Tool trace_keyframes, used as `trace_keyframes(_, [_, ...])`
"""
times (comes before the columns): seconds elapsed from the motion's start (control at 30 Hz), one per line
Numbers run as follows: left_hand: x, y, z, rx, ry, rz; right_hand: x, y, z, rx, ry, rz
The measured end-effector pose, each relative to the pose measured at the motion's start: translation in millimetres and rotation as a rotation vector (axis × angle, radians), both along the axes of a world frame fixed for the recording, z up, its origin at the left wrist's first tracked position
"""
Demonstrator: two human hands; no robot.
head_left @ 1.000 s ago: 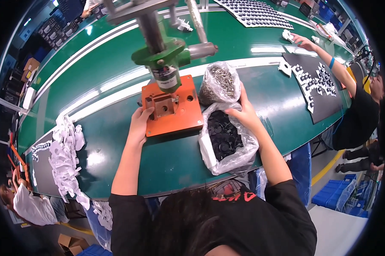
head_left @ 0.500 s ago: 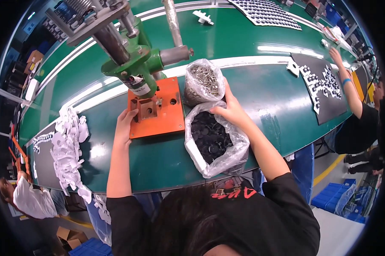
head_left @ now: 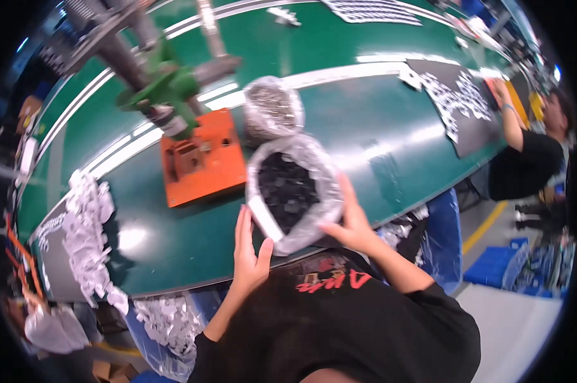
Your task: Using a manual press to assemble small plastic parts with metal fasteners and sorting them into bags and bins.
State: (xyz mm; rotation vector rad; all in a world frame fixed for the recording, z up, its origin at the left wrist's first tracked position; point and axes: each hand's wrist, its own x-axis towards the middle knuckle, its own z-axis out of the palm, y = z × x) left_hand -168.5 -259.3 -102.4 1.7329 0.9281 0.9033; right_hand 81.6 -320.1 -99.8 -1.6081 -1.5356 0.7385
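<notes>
A clear plastic bag [head_left: 327, 203] with its mouth spread wide holds many small black round parts [head_left: 288, 189]. My right hand [head_left: 357, 231] lies against the bag's right side, its thumb over the near right edge and its fingers along the outer wall. At the bag's near left corner is my left hand [head_left: 250, 260], thumb and fingers apart; blur hides how firmly it touches. Directly behind stands a second clear bag [head_left: 258, 126] full of small metal pins or rivets [head_left: 272, 107]. To the left, a green press [head_left: 176, 92] stands over an orange base plate [head_left: 213, 167] with a small block fixture.
White parts [head_left: 87, 233] lie heaped at the table's left. On the right, a dark mat [head_left: 475, 135] carries more white parts, near a co-worker's arm [head_left: 510, 121]. A blue lined bin [head_left: 443, 236] and another bin of white pieces [head_left: 170, 325] stand at the near edge.
My left hand has left the orange base and come to the near bag. My right hand has slid down from between the two bags to the near bag's right side. The view has shifted.
</notes>
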Motion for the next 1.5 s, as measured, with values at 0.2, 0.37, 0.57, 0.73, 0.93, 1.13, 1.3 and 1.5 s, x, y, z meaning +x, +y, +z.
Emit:
trace_keyframes(0.2, [43.5,7.6,3.0,0.089,0.141,0.035,-38.6,22.1,0.5,0.145,0.033,0.005])
trace_keyframes(0.37, [23.8,10.0,3.3,0.041,0.106,-0.042,-40.6,3.4,7.7,0.103,0.144,-0.07])
trace_keyframes(0.57, [-14.4,15.4,-3.0,-0.077,-0.172,-0.031,-10.9,-10.8,0.8,0.01,0.075,-0.522])
trace_keyframes(0.73, [-36.4,24.6,-17.0,-0.116,-0.297,0.024,141.6,64.5,-2.9,0.122,-0.588,-0.777])
trace_keyframes(0.93, [-45.9,31.8,-19.8,-0.234,-0.322,-0.026,288.2,191.7,-4.3,-0.329,-0.725,-0.956])
trace_keyframes(1.13, [-52.4,36.0,-2.3,-0.246,-0.256,0.078,235.0,203.4,1.2,-0.179,-0.883,-0.83])
trace_keyframes(1.3, [-126.2,41.9,20.0,0.264,0.206,0.589,142.6,132.4,-14.1,0.234,-0.85,-0.354])
trace_keyframes(1.5, [-292.2,41.3,46.3,0.416,0.928,1.454,107.7,85.6,-10.8,0.038,-0.667,-0.204])
